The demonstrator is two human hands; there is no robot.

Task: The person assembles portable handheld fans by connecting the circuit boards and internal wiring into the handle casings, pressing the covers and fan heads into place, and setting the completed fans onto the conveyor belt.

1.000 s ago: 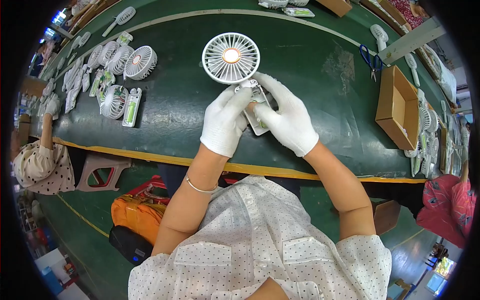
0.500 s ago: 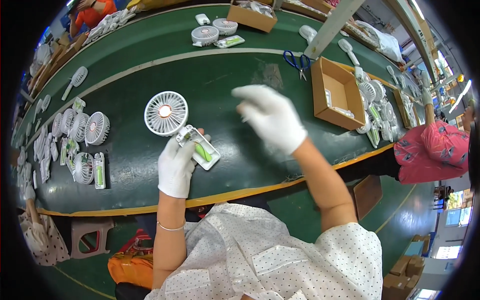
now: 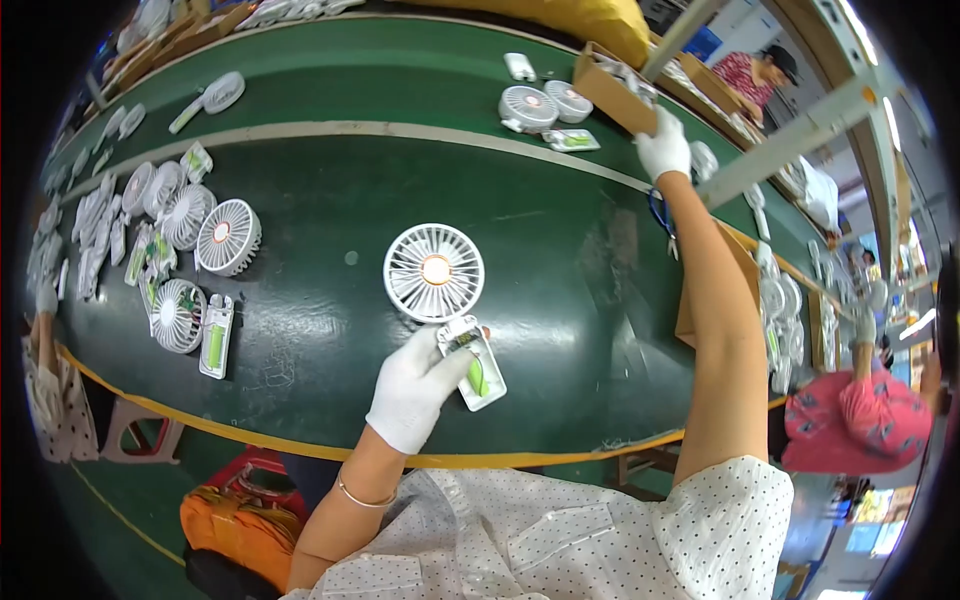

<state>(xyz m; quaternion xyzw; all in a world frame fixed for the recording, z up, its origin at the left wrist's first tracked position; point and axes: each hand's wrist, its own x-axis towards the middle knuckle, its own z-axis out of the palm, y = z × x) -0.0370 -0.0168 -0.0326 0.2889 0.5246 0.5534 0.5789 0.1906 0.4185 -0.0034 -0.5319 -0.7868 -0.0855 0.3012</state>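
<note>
My gloved left hand (image 3: 410,388) is closed round the opened handle of a white handheld fan (image 3: 434,272). The fan's round head points away from me. The handle shell (image 3: 484,385) lies open, with a green battery (image 3: 477,377) inside and my thumb across it. My right arm is stretched far forward and to the right. At its end, my gloved right hand (image 3: 664,150) is beside the near right corner of a small cardboard box (image 3: 612,92) of white parts. Its thumb looks apart from the fingers, and no object shows in it; the fingertips are partly hidden.
Several fans (image 3: 228,237) and opened handles (image 3: 216,337) lie at left. Two fan heads (image 3: 528,108) sit near the far box. Blue-handled scissors (image 3: 661,212) and a larger cardboard box (image 3: 688,310) lie beside my right forearm. A metal post (image 3: 790,135) rises at right.
My right hand has moved from above the table to the far box. The view has shifted; my left hand still holds the fan by its opened handle.
</note>
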